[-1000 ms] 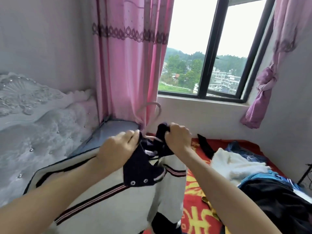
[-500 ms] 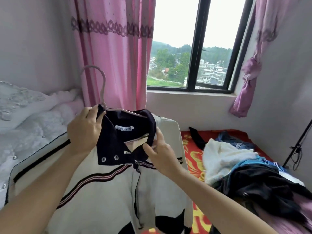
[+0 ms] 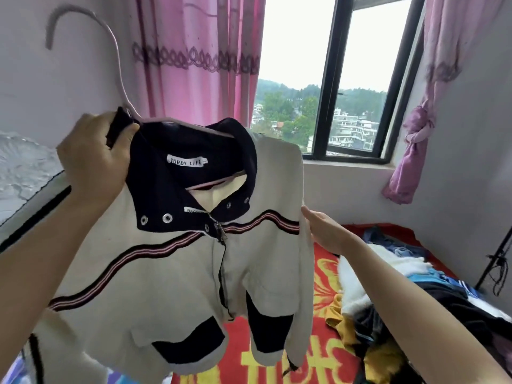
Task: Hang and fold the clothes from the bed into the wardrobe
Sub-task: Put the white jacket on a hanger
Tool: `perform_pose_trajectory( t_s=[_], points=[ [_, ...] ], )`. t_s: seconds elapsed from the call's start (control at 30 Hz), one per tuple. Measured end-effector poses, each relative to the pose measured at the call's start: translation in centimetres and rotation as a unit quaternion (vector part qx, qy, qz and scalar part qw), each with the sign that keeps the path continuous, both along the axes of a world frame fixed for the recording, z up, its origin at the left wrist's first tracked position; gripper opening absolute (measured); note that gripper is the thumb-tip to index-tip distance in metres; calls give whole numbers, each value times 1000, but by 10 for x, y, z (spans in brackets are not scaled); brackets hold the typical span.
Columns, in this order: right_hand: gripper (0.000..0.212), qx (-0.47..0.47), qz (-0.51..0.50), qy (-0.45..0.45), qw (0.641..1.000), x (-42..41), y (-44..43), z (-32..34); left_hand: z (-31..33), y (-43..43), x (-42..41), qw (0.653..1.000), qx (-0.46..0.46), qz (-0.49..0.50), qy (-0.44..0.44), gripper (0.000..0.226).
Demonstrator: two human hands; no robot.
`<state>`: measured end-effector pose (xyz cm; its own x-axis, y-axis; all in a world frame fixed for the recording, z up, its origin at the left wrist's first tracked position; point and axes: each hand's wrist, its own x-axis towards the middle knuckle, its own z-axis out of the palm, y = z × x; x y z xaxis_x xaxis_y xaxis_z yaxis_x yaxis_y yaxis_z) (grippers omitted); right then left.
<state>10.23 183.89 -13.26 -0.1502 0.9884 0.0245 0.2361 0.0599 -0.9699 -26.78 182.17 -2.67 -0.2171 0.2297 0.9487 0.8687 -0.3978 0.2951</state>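
A white jacket (image 3: pixel 171 278) with a dark navy collar, striped chest band and dark pocket trims hangs in front of me on a pale pink hanger (image 3: pixel 116 59), whose hook rises at upper left. My left hand (image 3: pixel 94 159) grips the collar's left side together with the hanger. Straight fingers of my right hand (image 3: pixel 324 231) touch the jacket's right sleeve edge near the shoulder. The jacket's zip is partly done up below the collar.
A pile of mixed clothes (image 3: pixel 401 295) lies on the red and yellow bed cover (image 3: pixel 321 275) at lower right. A white padded headboard (image 3: pixel 22 167) is at left. Pink curtains (image 3: pixel 199 56) flank the window (image 3: pixel 360 79). A dark stand (image 3: pixel 496 261) leans at far right.
The jacket and hanger have risen and the collar has spread onto the hanger. My right hand left the collar and moved out to the right sleeve.
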Motion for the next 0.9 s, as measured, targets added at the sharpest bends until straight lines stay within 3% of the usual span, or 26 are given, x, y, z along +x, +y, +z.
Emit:
perform_pose_trajectory(
  t_s=[0.1, 0.2, 0.23, 0.43, 0.5, 0.53, 0.57, 0.63, 0.7, 0.77, 0.83, 0.9],
  points=[
    [86, 76, -108, 40, 990, -6, -1, 8, 0, 3, -16, 1000, -6, 20, 6, 35],
    [29, 180, -216, 110, 953, 12, -9, 43, -12, 7, -32, 997, -29, 61, 43, 35],
    [20, 204, -222, 109, 947, 16, -12, 55, -16, 8, -37, 995, -31, 73, 54, 36],
    [22, 233, -120, 50, 964, 4, -30, 91, -47, 18, -35, 973, 28, 131, 187, 26],
    [27, 206, -66, 56, 975, 21, -35, 84, -54, 20, -36, 982, 4, 120, 145, 28],
    [45, 165, -19, 49, 985, 36, -36, 77, -53, 19, -38, 989, -16, 105, 99, 31],
    [63, 94, 30, 12, 995, 47, -38, 70, -52, 16, -36, 994, -33, 90, 55, 33],
    [78, -34, 112, -121, 986, 58, -42, 57, -47, 6, -25, 997, -44, 60, 26, 32],
    [82, -32, 112, -205, 972, 56, -40, 56, -41, -5, -5, 997, -41, 35, 50, 27],
    [86, 45, 79, -164, 982, 40, -34, 67, -36, -8, 13, 996, -45, 11, 73, 28],
    [65, 90, 98, -168, 977, 10, -33, 81, -34, -8, 23, 996, -45, -14, 81, 34],
    [25, 107, 104, -256, 955, -19, -32, 85, -35, -8, 26, 995, -46, -27, 87, 42]
  ],
)
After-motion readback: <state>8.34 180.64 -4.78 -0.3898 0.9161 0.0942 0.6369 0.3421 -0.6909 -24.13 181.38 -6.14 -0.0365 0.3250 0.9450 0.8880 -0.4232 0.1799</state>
